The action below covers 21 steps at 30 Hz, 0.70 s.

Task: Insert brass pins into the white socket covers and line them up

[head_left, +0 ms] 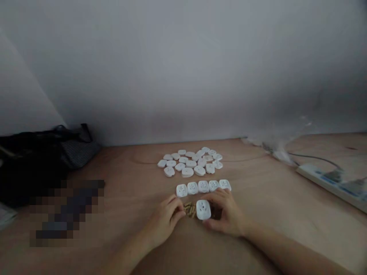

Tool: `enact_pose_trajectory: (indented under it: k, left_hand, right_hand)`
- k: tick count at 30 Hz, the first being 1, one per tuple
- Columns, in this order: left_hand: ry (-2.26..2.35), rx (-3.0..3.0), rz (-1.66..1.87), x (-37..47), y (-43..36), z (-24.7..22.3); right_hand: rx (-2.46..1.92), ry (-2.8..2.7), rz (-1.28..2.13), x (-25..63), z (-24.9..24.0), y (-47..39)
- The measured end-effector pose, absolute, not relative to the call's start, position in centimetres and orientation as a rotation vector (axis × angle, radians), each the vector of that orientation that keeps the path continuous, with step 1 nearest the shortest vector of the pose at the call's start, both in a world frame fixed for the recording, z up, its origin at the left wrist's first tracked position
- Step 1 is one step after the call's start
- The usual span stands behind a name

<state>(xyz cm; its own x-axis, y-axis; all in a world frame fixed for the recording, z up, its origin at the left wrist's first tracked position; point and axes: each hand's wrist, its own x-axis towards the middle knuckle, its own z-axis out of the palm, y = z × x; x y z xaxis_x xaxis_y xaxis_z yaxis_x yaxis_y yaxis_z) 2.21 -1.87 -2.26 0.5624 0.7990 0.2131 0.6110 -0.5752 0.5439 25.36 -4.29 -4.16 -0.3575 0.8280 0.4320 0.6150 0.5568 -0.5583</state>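
Observation:
My right hand [226,214] grips a square white socket piece [203,210] with rounded corners, thumb below and fingers above, its face with several dark holes turned up toward me. Just left of it, my left hand [171,212] has thumb and fingertips drawn together at the edge of a small pile of brass-coloured metal parts [189,209]. Whatever those fingertips hold is too small to make out. Behind both hands stands a row of several similar white socket pieces [203,186], lying side by side. The right fingers reach close to the row's right end.
Farther back lies a loose cluster of white plastic pieces [190,163]. A power strip [329,183] with plugs and a clear plastic bag [282,152] are on the right. At left are a dark bag [31,164] and a pixelated dark object [69,210]. A wall [183,76] bounds the wooden table [129,175].

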Motion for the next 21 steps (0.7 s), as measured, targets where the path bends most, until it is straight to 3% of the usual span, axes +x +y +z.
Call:
enact_pose_trajectory:
  k: [21]
  left_hand:
    - [0.886, 2.168, 1.034, 3.3, -1.6, -3.6]
  right_hand:
    - [-1.105, -2.106, 0.393, 25.2, -4.2, -4.0]
